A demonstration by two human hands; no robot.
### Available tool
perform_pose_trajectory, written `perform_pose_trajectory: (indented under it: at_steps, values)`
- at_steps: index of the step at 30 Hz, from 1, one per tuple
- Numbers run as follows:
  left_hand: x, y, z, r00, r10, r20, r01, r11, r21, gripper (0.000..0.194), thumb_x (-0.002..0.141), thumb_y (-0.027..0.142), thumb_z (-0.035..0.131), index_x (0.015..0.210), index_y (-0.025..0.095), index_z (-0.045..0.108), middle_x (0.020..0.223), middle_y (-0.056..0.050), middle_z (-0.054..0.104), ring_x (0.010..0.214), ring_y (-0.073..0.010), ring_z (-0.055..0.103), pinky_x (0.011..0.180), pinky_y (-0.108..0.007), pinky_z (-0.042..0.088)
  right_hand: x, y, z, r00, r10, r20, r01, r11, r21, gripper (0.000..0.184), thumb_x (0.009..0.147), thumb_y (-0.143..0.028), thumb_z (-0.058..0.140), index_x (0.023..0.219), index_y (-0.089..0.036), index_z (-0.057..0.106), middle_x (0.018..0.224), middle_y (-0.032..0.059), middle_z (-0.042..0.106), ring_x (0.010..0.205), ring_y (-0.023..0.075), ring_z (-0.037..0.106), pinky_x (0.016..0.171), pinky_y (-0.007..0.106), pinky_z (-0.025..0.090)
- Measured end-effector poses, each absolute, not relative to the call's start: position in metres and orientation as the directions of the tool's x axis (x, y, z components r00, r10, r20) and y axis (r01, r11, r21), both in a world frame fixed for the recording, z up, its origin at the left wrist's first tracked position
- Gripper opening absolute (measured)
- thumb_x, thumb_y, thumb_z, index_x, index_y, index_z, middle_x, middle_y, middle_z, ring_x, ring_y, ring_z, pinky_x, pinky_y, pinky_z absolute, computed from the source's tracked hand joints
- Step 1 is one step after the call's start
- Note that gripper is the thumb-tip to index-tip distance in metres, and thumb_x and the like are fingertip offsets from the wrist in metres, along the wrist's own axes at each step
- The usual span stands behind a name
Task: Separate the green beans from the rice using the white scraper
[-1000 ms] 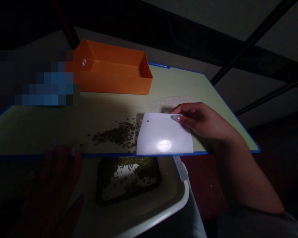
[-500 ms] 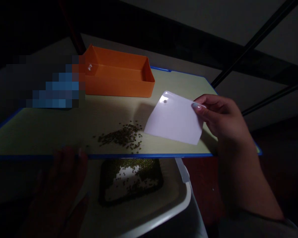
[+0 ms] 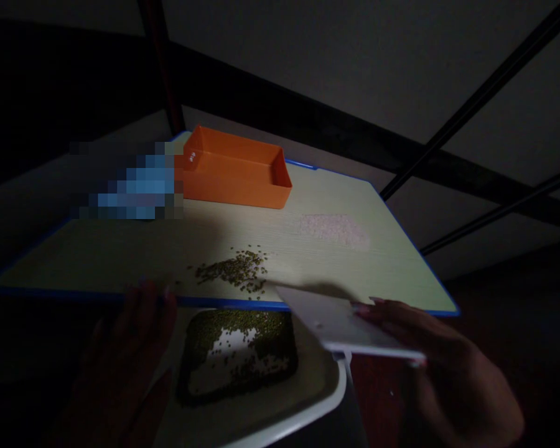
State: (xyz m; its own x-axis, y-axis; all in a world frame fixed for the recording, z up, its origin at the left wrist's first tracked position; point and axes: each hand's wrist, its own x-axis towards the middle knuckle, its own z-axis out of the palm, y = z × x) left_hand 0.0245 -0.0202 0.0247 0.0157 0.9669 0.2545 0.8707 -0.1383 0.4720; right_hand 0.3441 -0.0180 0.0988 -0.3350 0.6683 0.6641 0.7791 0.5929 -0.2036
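My right hand (image 3: 448,354) grips a white plastic scraper (image 3: 350,320), pinched between thumb and fingers. The scraper is tilted at the near edge of the table, over the right side of a white tub (image 3: 329,392). Just left of its tip lies a loose scatter of small green beans (image 3: 240,270) on the tabletop. More such beans line the bottom of the tub below the edge. In deep shadow, my left hand (image 3: 126,348) has its fingers stretched out at the table's near edge, left of the tub, and shows nothing in it.
An orange open box (image 3: 236,183) stands at the back of the pale table (image 3: 280,249), which has a blue rim. A pinkish-white patch of fine grains (image 3: 336,229) lies right of centre. A blurred-out blue thing (image 3: 144,186) sits at the left.
My right hand has brought the scraper down and towards me, turning it over from above the table to the near edge. The pinkish-white patch has come into sight. The view has shifted slightly.
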Motion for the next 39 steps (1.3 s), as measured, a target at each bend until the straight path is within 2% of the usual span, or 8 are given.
perform_pose_trajectory:
  at_steps: [3,5,11,16,24,28,34,39]
  values:
    - [0.026,-0.019,0.020,-0.007,0.961,0.275,0.866,-0.132,0.483,0.080,0.076,0.033,0.038,0.142,0.056,-0.001,0.157,0.032,-0.006,0.154,-0.0253,0.009,0.125,-0.064,0.013,0.345,-0.024,0.101,-0.548,0.609,0.574,0.768,0.638,0.056,0.034,0.084,-0.008,0.049,0.109,-0.017,0.069,0.101,0.0048,0.079,0.098,0.0159,0.075,0.091,0.023,0.059]
    - [0.026,-0.019,0.018,-0.010,0.960,0.279,0.863,-0.133,0.488,0.080,0.076,0.030,0.036,0.141,0.057,0.000,0.157,0.033,-0.006,0.154,-0.0251,0.010,0.125,-0.063,0.013,0.345,-0.025,0.101,-0.617,0.599,0.510,0.740,0.662,0.116,0.034,0.083,-0.006,0.047,0.107,-0.016,0.070,0.101,0.0048,0.080,0.099,0.0145,0.075,0.094,0.020,0.058]
    - [0.021,-0.017,0.017,0.038,0.956,0.290,0.879,-0.170,0.445,0.081,0.074,0.029,0.034,0.141,0.056,-0.003,0.157,0.035,-0.008,0.154,-0.0252,0.009,0.126,-0.060,0.011,0.340,-0.020,0.095,-0.513,0.668,0.540,0.773,0.632,-0.047,0.030,0.088,-0.005,0.046,0.102,-0.017,0.071,0.096,0.0044,0.080,0.096,0.0138,0.076,0.095,0.020,0.058]
    - [0.018,-0.014,0.010,0.035,0.961,0.273,0.900,-0.149,0.409,0.083,0.073,0.027,0.032,0.140,0.057,-0.007,0.155,0.036,-0.014,0.154,-0.0281,0.008,0.123,-0.066,0.014,0.334,-0.016,0.089,-0.475,0.690,0.547,0.758,0.636,-0.143,0.035,0.088,-0.006,0.050,0.112,-0.021,0.071,0.102,0.0024,0.080,0.099,0.0174,0.075,0.091,0.027,0.062]
    - [0.020,-0.014,0.006,0.070,0.930,0.360,0.896,-0.218,0.388,0.089,0.068,0.037,0.041,0.145,0.048,-0.002,0.160,0.030,-0.010,0.154,-0.0229,0.005,0.127,-0.048,0.003,0.328,-0.016,0.095,-0.549,0.674,0.494,0.708,0.689,-0.153,0.039,0.091,-0.010,0.050,0.124,-0.022,0.067,0.105,0.0021,0.079,0.100,0.0186,0.075,0.092,0.028,0.062]
    - [0.020,-0.014,0.004,0.055,0.934,0.354,0.907,-0.195,0.374,0.086,0.070,0.038,0.038,0.145,0.048,-0.003,0.160,0.029,-0.011,0.154,-0.0282,0.008,0.126,-0.057,0.008,0.326,-0.017,0.088,-0.493,0.698,0.520,0.747,0.646,-0.160,0.041,0.090,-0.008,0.050,0.125,-0.022,0.066,0.107,0.0018,0.079,0.104,0.0189,0.074,0.094,0.029,0.061]
    - [0.016,-0.013,0.003,0.056,0.930,0.362,0.906,-0.200,0.373,0.087,0.069,0.035,0.039,0.143,0.052,-0.002,0.159,0.031,-0.008,0.153,-0.0339,0.013,0.123,-0.065,0.015,0.318,-0.011,0.082,-0.440,0.684,0.582,0.742,0.642,-0.194,0.025,0.091,-0.013,0.055,0.110,-0.020,0.070,0.103,0.0018,0.080,0.103,0.0154,0.074,0.095,0.024,0.059]
    - [0.014,-0.013,0.004,0.055,0.941,0.333,0.907,-0.187,0.377,0.090,0.067,0.032,0.040,0.142,0.054,-0.003,0.158,0.033,-0.009,0.152,-0.0356,0.017,0.122,-0.068,0.017,0.313,-0.006,0.075,-0.393,0.697,0.600,0.698,0.651,-0.298,0.040,0.088,-0.005,0.055,0.122,-0.024,0.064,0.111,-0.0001,0.078,0.106,0.0153,0.073,0.099,0.029,0.058]
